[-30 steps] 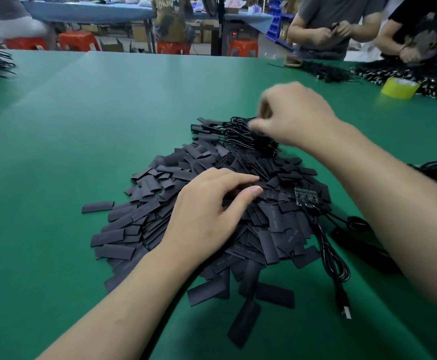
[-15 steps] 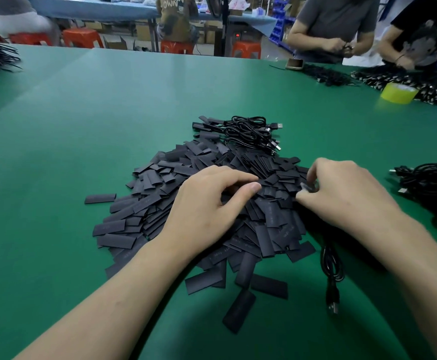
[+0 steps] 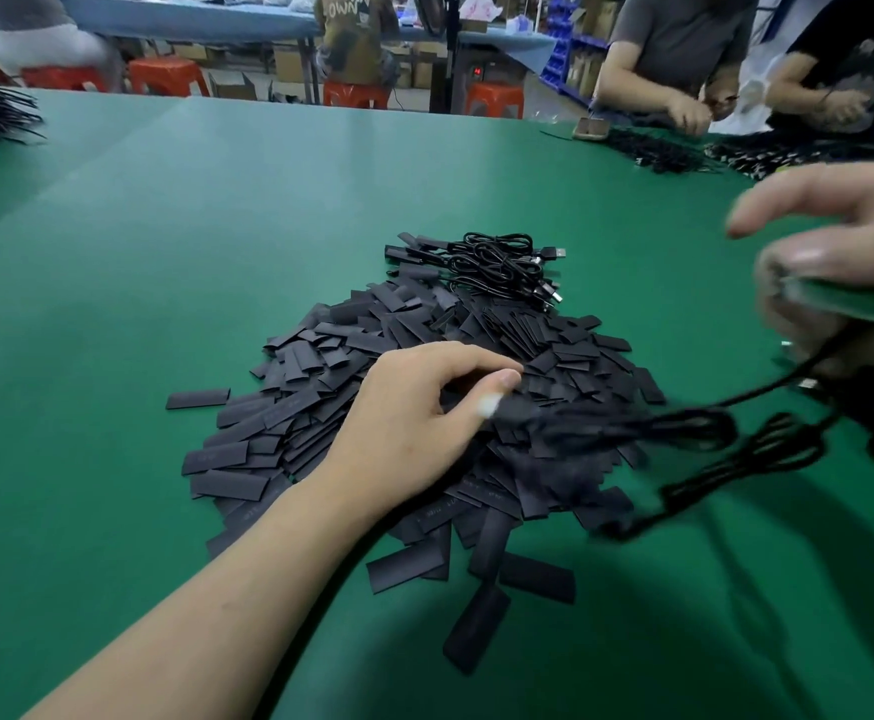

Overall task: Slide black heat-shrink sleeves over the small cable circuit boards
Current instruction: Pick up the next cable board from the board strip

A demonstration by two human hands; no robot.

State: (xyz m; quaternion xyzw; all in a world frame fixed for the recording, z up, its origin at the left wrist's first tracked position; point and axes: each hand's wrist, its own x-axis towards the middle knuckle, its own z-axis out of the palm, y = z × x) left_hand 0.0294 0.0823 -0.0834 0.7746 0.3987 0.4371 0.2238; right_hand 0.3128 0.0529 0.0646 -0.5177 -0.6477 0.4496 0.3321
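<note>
- Nearest me, the left hand (image 3: 414, 423) is still lying on the pile of sleeves (image 3: 320, 387) in the middle of the table (image 3: 112, 304). Its fingers are curling and the thumb is meeting the forefinger, but I cannot tell whether a sleeve is pinched there.
- To its right, a cable (image 3: 705, 433) is swinging clear of the pile in a blur. Half a second ago it was lying beside the sleeves.
- The right hand (image 3: 840, 262), lately down at the pile's right edge, is now lifting away rightward. It is gripping the cable's top end with the forefinger sticking out.
- A green sliver in its fingers is probably the board (image 3: 850, 302).
- So I reckon a board is coming up for sleeving, with nothing slid on yet.
- Farther off, a bundle (image 3: 502, 262) of cables is lying at the pile's far edge.
</note>
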